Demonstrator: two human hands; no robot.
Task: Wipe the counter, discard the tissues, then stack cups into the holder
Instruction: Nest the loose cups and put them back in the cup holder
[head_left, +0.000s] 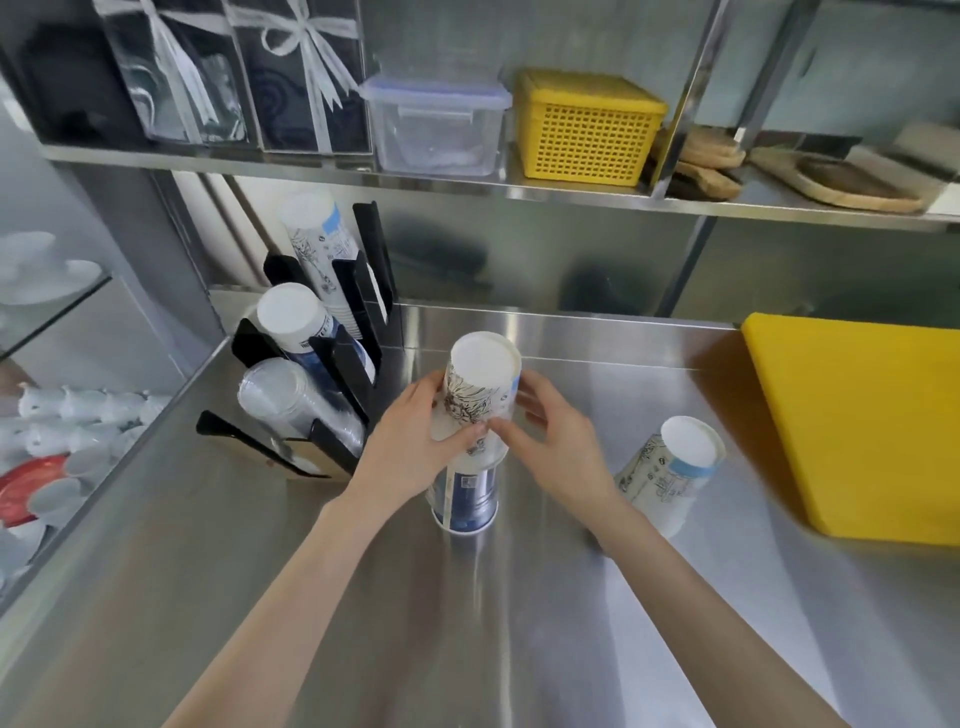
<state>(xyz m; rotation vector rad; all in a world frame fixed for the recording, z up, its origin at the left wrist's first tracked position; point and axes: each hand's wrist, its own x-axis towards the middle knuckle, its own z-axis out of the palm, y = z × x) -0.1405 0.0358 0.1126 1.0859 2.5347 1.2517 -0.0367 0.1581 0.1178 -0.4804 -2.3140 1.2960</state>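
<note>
My left hand (415, 441) and right hand (550, 441) cover the middle of the cup stack (480, 410), so I can't see where the top cup meets the blue one under it. The yellow board (852, 421) at the counter's right edge gets chopped off by the frame. Clear cups (291, 410) in the holder (353, 358) blur together, maybe a dozen, can't count. Stuff behind the glass (52, 415) on the left is just white blobs.
</note>
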